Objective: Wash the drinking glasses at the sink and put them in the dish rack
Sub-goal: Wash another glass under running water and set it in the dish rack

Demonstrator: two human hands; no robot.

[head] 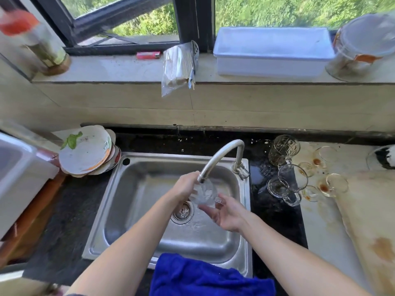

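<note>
A clear drinking glass (204, 193) is under the spout of the curved tap (222, 155), above the steel sink (132, 201). My left hand (186, 185) grips the glass from the left, fingers curled round it. My right hand (224, 212) lies palm up below and to the right of the glass, fingers fairly straight and touching its base. Water splashes near the drain (181, 211). Several dirty glasses (286, 174) stand and lie on the counter right of the sink, some stained brown.
Stacked dirty plates (85, 151) sit at the sink's back left. A blue cloth (205, 276) hangs over the front rim. A wooden board (372, 221) lies at the right. A white tub (271, 52), a jar (361, 45) and bagged chopsticks (178, 65) are on the windowsill.
</note>
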